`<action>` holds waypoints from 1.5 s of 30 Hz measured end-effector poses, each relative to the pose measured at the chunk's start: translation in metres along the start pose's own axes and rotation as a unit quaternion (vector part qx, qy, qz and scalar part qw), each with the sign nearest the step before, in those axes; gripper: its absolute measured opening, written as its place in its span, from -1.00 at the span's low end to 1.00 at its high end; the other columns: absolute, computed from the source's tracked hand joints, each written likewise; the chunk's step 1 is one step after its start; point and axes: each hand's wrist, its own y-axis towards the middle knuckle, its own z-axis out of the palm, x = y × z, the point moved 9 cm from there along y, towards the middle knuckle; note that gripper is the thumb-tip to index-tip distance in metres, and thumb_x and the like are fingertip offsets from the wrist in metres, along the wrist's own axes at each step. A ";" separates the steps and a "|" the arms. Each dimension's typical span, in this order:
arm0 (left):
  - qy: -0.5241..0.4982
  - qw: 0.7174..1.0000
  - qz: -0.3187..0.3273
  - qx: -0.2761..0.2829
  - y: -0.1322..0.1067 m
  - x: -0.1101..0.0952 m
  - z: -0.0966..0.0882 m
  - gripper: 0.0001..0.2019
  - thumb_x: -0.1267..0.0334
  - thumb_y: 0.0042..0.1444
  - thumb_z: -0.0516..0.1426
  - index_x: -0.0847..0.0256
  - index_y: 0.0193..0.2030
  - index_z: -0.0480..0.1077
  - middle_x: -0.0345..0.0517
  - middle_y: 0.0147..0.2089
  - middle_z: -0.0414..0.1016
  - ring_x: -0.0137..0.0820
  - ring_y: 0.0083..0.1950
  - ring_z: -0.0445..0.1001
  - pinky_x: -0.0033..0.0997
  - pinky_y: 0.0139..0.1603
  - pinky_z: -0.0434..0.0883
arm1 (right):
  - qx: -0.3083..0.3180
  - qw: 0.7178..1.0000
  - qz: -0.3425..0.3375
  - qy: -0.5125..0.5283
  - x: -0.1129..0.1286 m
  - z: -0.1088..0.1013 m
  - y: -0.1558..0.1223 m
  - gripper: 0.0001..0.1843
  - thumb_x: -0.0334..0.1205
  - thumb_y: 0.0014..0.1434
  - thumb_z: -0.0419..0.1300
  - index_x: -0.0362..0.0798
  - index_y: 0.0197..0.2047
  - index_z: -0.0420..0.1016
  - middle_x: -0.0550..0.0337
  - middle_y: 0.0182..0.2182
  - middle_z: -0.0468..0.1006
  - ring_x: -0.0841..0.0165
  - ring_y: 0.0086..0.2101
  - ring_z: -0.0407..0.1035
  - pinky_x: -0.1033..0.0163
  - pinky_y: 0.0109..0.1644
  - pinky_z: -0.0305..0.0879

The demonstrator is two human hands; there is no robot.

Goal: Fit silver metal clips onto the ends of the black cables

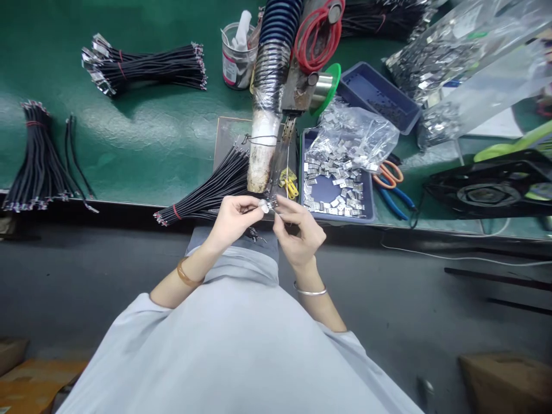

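My left hand [235,221] is closed in a pinch on a small silver metal clip [271,203]; something white shows at its fingertips. Close on the other side, my right hand [299,233] pinches at the same spot, with what seems a thin dark wire end between thumb and finger, too small to make out surely. Both hands are at the table's front edge, below the taped nozzle of a hose [261,167]. Beside my left hand lies a bundle of black cables [211,187]. Right of my right hand stands a blue tray [367,201] of metal clips [340,172].
Other cable bundles [150,68] lie on the green table [159,132] at left. A tub [235,69], solder spool [325,89], second blue tray [383,86], pliers [394,192], bags of metal parts [448,57] and a black fan [491,187] stand around.
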 end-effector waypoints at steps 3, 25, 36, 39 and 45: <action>-0.007 1.000 -0.005 -0.020 0.000 -0.001 -0.001 -0.83 0.22 -0.19 0.40 0.27 -0.48 0.61 -0.19 -0.48 0.58 -0.48 -0.43 0.46 -0.48 -0.33 0.45 | 0.011 0.998 0.054 0.009 -0.008 0.002 0.003 -0.88 -0.40 0.26 0.26 0.03 -0.25 0.50 0.06 -0.07 0.74 0.26 -0.20 0.69 0.22 -0.23 0.64; 0.014 0.997 0.030 -0.067 -0.002 -0.005 -0.001 -0.79 0.19 -0.16 0.40 0.31 -0.52 0.58 -0.23 -0.55 0.46 -0.57 -0.52 0.30 -0.57 -0.49 0.29 | 0.031 0.998 0.061 0.004 -0.006 0.005 0.013 -0.86 -0.41 0.25 0.28 0.01 -0.31 0.49 0.09 -0.12 0.74 0.30 -0.23 0.67 0.17 -0.13 0.62; 0.020 0.996 0.033 -0.076 -0.004 -0.007 -0.002 -0.86 0.25 -0.15 0.33 0.30 -0.52 0.59 -0.27 -0.60 0.36 -0.59 -0.54 0.23 -0.58 -0.53 0.20 | 0.040 0.998 0.048 0.000 -0.001 0.002 0.017 -0.81 -0.45 0.22 0.30 0.00 -0.35 0.44 0.11 -0.16 0.73 0.34 -0.23 0.66 0.23 -0.12 0.61; 0.024 0.997 0.027 -0.072 -0.004 -0.005 -0.001 -0.85 0.24 -0.15 0.33 0.31 -0.51 0.59 -0.30 -0.61 0.32 -0.59 -0.55 0.20 -0.57 -0.53 0.19 | 0.049 0.998 0.045 -0.006 -0.002 0.004 0.017 -0.80 -0.46 0.23 0.30 0.00 -0.35 0.44 0.13 -0.21 0.72 0.33 -0.21 0.66 0.25 -0.14 0.60; 0.039 0.994 0.049 -0.084 -0.008 -0.013 -0.001 -0.86 0.24 -0.13 0.26 0.30 -0.52 0.55 -0.27 -0.59 0.33 -0.58 -0.52 0.20 -0.57 -0.51 0.16 | 0.045 0.998 0.036 -0.015 0.001 0.004 0.021 -0.83 -0.44 0.24 0.31 0.01 -0.32 0.49 0.15 -0.22 0.72 0.32 -0.16 0.65 0.22 -0.06 0.59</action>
